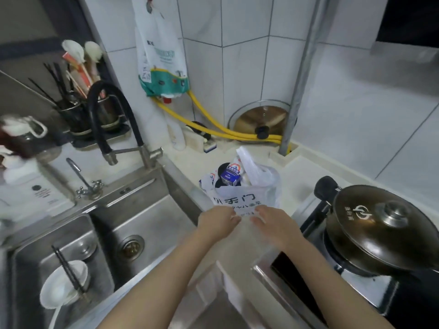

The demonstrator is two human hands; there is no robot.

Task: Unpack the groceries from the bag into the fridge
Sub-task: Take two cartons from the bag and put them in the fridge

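Note:
A white plastic grocery bag (244,198) with blue print stands on the pale counter between sink and stove. Its mouth gapes, showing a blue-and-white carton (229,178), a dark round lid and other packets. My left hand (217,223) pinches the bag's near edge. My right hand (276,225) grips the same edge just beside it, fingers curled on the plastic. The fridge is out of view.
A steel sink (142,224) lies to the left, with a bowl and chopsticks (65,288) in its smaller basin and a black faucet (107,119) behind. A lidded pot (384,229) sits on the stove at right. Yellow hoses and a pan lid (261,119) line the back wall.

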